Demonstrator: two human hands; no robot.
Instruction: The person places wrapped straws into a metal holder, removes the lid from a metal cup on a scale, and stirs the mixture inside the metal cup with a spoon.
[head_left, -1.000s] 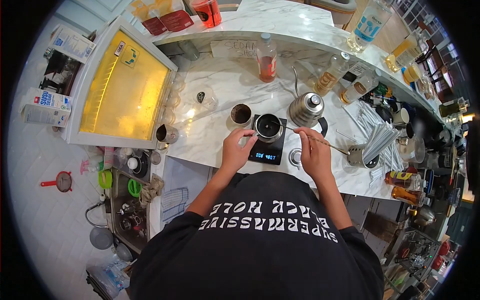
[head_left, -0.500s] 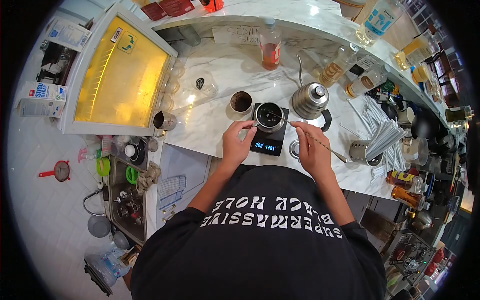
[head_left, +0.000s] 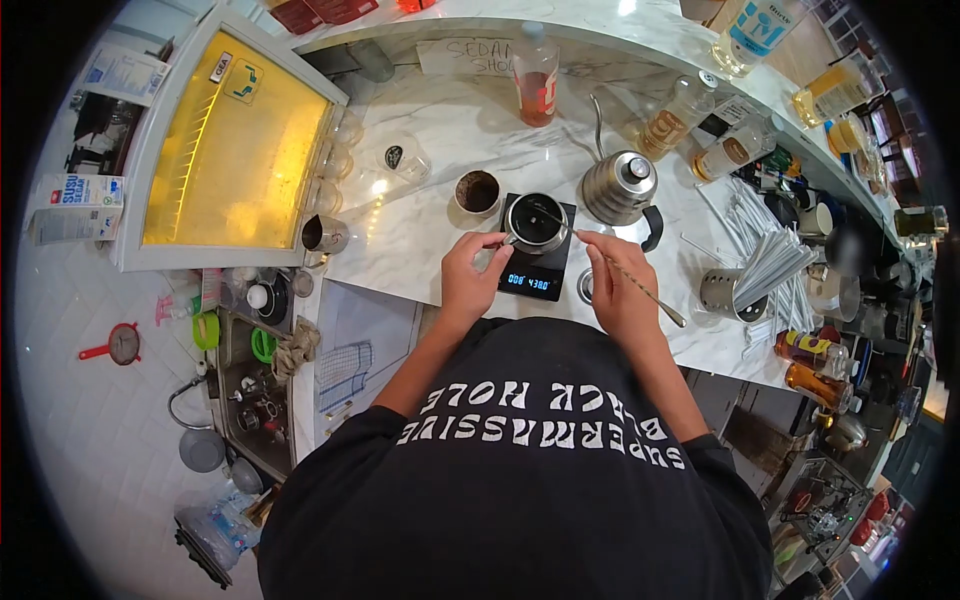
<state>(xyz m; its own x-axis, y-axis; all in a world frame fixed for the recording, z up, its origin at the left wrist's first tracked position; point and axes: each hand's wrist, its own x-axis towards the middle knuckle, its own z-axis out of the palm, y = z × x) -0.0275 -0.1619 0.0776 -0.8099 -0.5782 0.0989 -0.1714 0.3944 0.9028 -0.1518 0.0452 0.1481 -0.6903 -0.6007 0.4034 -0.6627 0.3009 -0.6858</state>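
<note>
A metal cup (head_left: pixel 536 224) with dark liquid stands on a black digital scale (head_left: pixel 530 281) whose blue digits are lit. My left hand (head_left: pixel 472 277) pinches the cup's handle at its near left side. In my right hand (head_left: pixel 622 283) is a long twisted metal spoon (head_left: pixel 647 288), its far end dipped into the cup. Just left of the cup sits a paper cup (head_left: pixel 477 192) with dark grounds inside. A steel gooseneck kettle (head_left: pixel 620 188) stands to the right, its black handle toward me. A small round metal lid (head_left: pixel 587 287) lies partly behind my right hand.
A holder (head_left: pixel 721 293) full of straws stands at the right. Bottles line the counter's back right, and a pink-red drink bottle (head_left: pixel 536 85) stands behind the cup. At the left are a small metal pitcher (head_left: pixel 325 234), a glass-fronted fridge (head_left: pixel 235 140) and a sink (head_left: pixel 245 400).
The spoon has shifted inside the cup and its outer end has swung toward me. The digits on the scale have changed. My left hand stays at the cup; the camera view has moved slightly.
</note>
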